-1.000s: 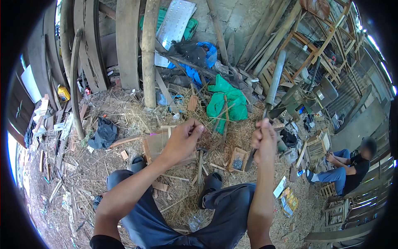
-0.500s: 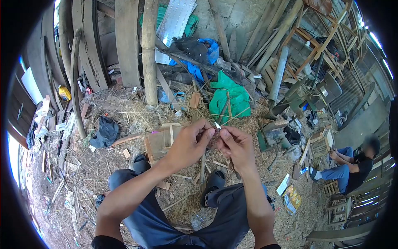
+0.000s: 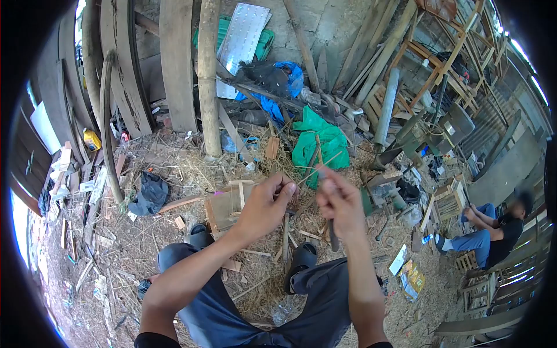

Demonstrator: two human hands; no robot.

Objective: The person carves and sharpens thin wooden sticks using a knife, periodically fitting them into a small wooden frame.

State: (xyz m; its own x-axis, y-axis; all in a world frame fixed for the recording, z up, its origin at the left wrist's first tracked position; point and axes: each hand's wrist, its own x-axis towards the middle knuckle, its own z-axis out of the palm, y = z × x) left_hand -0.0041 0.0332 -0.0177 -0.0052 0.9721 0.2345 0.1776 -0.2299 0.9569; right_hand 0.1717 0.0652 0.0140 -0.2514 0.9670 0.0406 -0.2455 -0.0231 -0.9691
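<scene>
My left hand [image 3: 265, 204] is closed in a pinch in front of me, thumb against forefinger. From its fingertips a thin pale stick [image 3: 332, 159] slants up and away to the right. My right hand [image 3: 342, 203] is closed around a knife; its dark handle [image 3: 333, 236] pokes out below the fist. The blade near the right thumb is smeared by motion. A small gap separates the two hands. Both are raised over the ground between my knees.
A wooden frame [image 3: 217, 210] lies beyond my left hand, and a green plastic sheet [image 3: 319, 145] lies ahead. A black bag [image 3: 151, 193] is at left. Machinery [image 3: 418, 136] stands at right, near a seated person [image 3: 502, 232]. Wood scraps and shavings litter the ground.
My right hand has moved right and slightly up, away from my left fingertips, taking the knife with it. The left hand stays almost in place with the stick.
</scene>
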